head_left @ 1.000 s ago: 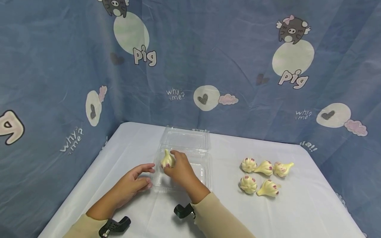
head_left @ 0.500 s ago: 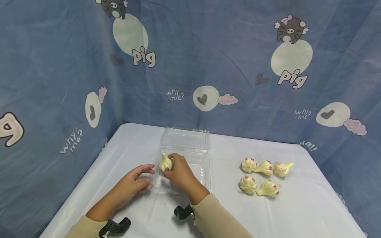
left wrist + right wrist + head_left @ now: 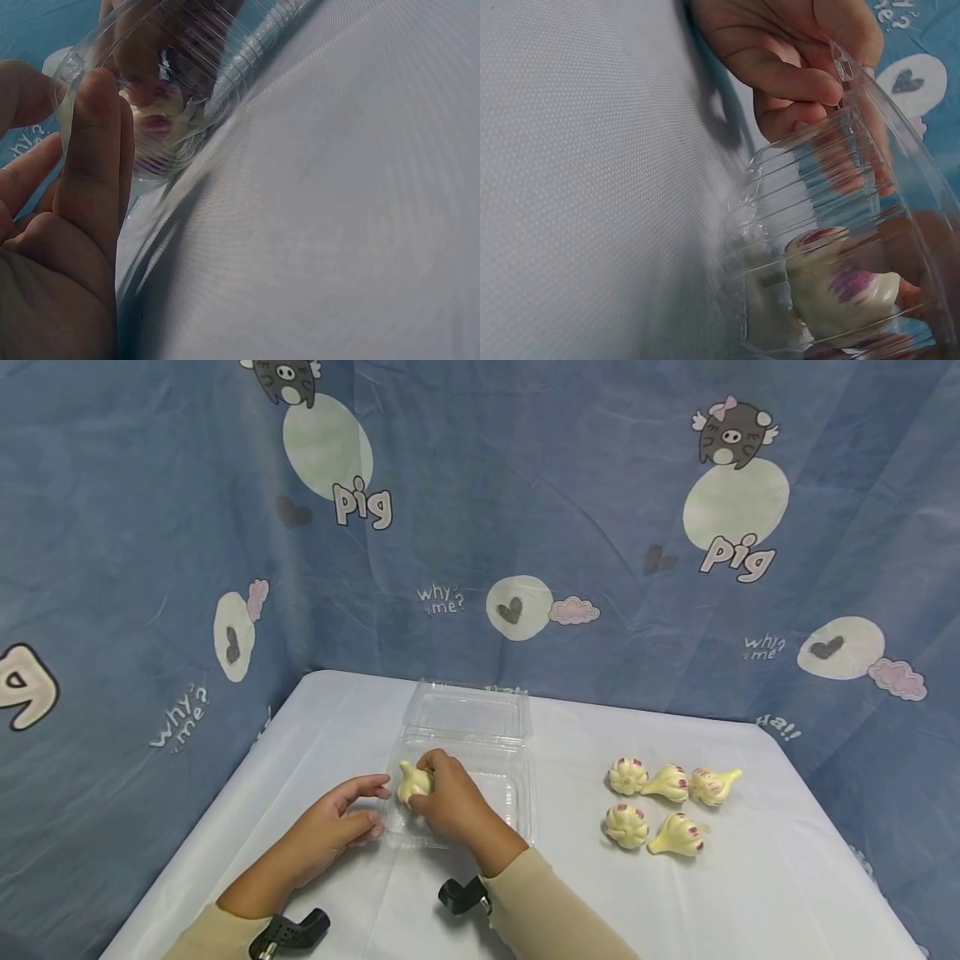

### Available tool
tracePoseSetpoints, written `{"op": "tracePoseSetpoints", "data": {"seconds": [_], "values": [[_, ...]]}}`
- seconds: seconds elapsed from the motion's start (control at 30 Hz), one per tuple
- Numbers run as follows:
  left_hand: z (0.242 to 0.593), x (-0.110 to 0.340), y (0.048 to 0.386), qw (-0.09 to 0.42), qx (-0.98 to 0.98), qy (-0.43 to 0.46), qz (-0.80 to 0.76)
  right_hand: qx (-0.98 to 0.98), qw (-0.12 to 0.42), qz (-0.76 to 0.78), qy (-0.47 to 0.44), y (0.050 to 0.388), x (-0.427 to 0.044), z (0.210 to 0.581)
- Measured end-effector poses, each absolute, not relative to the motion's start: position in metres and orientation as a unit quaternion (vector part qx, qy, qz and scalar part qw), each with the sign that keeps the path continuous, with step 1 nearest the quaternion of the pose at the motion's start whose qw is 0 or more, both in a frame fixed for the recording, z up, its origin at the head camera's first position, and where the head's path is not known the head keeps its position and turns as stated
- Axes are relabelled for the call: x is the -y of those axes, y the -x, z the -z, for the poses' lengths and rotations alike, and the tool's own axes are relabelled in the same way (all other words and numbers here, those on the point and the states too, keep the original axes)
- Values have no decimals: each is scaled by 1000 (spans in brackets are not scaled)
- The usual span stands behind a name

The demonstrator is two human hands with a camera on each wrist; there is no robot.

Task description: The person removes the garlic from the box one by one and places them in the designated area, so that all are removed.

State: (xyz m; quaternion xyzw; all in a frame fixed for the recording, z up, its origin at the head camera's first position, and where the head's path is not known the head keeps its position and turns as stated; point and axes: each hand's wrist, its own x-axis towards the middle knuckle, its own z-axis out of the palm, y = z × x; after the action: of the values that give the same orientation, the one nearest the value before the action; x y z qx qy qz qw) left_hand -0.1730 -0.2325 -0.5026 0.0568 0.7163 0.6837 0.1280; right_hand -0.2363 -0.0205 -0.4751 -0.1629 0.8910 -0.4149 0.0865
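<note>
In the head view, my right hand (image 3: 453,802) pinches a garlic bulb (image 3: 414,782) by its right side, inside the base of a clear plastic clamshell container (image 3: 521,793). The bulb's neck leans up and left. Through the ribbed wall, the right wrist view shows the purple-streaked bulb (image 3: 840,289) low in the base. At the container's left edge stands my left hand (image 3: 333,822), thumb and index finger apart. The left wrist view has its fingers (image 3: 94,150) against the container's rim corner (image 3: 71,67). Whether they press on the rim is hard to tell.
To the right, several more garlic bulbs (image 3: 666,783) lie in two loose rows on the white-covered table (image 3: 570,893). The container's lid (image 3: 467,708) is folded back behind its base. A blue printed curtain (image 3: 600,527) encloses the table's back and sides.
My right hand has lowered the garlic bulb and shifted it slightly left and nearer within the container's base, and its neck has tipped left. My left hand has stayed in place.
</note>
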Motion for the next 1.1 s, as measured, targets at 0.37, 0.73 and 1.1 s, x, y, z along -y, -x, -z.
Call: {"op": "tracePoseSetpoints", "data": {"seconds": [0.37,0.73,1.1], "values": [[505,233,174,126,-718,-59,-682,-894,85,409,165,235,21,473],[505,233,173,119,-724,-62,-676,-890,74,415,174,235,16,467],[503,232,172,116,-726,-66,-674,-880,57,438,175,238,12,467]]}}
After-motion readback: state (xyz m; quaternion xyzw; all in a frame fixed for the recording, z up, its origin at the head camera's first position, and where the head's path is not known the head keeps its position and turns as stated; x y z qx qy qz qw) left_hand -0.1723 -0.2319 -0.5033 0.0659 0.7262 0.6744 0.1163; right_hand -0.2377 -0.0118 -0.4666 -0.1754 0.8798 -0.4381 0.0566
